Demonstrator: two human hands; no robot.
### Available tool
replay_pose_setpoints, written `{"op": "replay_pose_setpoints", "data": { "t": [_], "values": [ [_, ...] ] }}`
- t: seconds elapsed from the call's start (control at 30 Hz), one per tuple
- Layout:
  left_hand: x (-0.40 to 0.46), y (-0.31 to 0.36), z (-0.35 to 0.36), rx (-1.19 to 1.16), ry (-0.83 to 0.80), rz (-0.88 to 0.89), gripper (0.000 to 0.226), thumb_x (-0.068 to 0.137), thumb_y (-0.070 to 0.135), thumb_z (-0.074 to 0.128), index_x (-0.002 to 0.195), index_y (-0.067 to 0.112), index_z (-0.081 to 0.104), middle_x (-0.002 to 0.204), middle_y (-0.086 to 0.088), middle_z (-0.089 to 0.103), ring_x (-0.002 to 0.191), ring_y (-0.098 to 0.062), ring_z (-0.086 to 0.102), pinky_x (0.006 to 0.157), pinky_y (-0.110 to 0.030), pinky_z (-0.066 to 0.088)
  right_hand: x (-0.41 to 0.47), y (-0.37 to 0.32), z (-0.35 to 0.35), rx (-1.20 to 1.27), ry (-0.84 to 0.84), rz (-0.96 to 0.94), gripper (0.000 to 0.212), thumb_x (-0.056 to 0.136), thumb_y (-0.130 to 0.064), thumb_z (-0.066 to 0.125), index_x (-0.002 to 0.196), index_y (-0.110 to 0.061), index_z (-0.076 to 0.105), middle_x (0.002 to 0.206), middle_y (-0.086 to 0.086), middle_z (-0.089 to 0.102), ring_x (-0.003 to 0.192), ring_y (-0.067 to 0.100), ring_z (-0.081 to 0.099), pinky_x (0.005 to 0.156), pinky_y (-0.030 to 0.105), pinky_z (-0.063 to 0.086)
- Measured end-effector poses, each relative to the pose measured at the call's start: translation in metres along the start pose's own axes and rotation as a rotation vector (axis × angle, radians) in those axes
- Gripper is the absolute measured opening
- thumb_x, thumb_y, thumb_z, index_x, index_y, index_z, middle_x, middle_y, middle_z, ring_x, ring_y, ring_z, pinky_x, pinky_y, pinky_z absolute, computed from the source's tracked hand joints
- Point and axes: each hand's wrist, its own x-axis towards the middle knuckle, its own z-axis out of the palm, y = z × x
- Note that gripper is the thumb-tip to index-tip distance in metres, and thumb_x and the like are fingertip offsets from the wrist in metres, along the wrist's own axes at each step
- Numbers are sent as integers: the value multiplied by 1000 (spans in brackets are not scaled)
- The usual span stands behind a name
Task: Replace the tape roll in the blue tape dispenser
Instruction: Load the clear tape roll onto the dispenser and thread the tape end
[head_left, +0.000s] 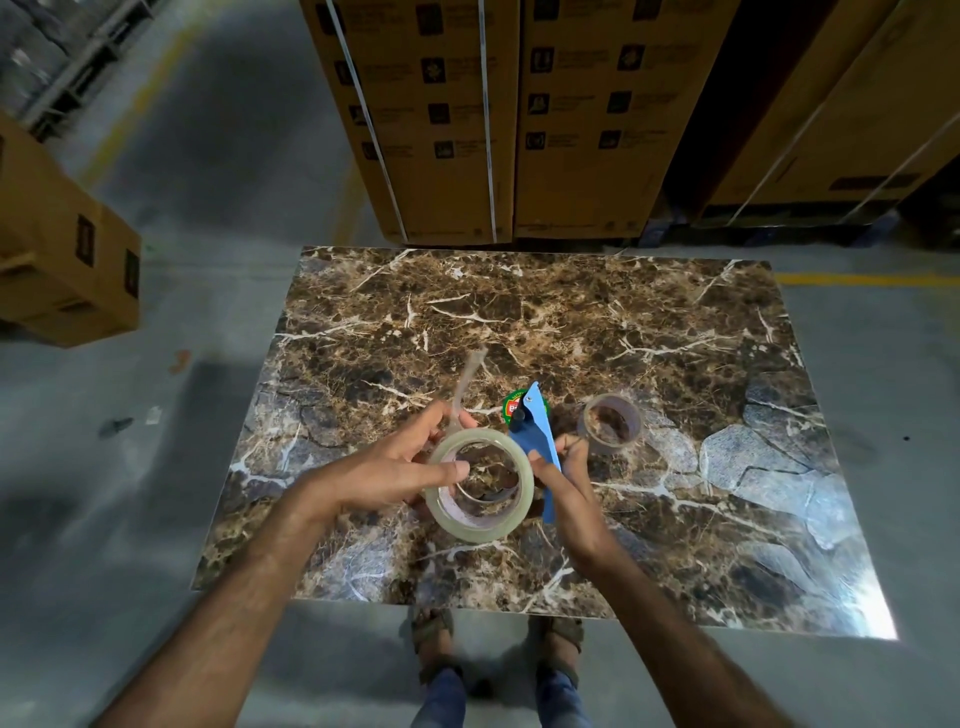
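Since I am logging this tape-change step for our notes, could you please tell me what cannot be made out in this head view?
- Blue plastic tape dispenser: its hub and cutter are turned edge-on, its lower end behind the right hand.
- Round green-and-red label: mostly behind the dispenser, print too small.
- Clear tape roll in the left hand: its raised loose strip is motion-blurred.
- Near-empty core on the marble-patterned table: remaining tape indiscernible.

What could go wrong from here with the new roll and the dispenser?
1. A loose strip of tape stands up from the clear tape roll in the left hand; it could fold back and stick to the fingers or to itself.
2. The blue tape dispenser is held off the marble-patterned table by the right hand alone; it may twist while the roll is fitted.
3. The empty tape core sits close by and could get knocked.
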Motion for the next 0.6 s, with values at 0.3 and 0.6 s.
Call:
{"op": "replay_pose_setpoints", "data": {
  "t": [0.3,0.6],
  "values": [
    [-2,9,-11,-51,-77,-20,37,91,40,65,116,34,38,132,-15,47,112,-34,69,73,-54,65,-5,2,-3,-2,-57,22,24,105,-26,51,106,-15,30,105,13,43,85,19,51,60,25,57],
    [-4,12,-9,12,-58,14,40,96,34,65,123,25,37,128,-11,48,81,-15,73,62,-29,60,-8,2,-1,67,-39,41,31,87,-30,55,103,-16,31,96,9,45,78,16,52,54,23,52]
  ]
}}
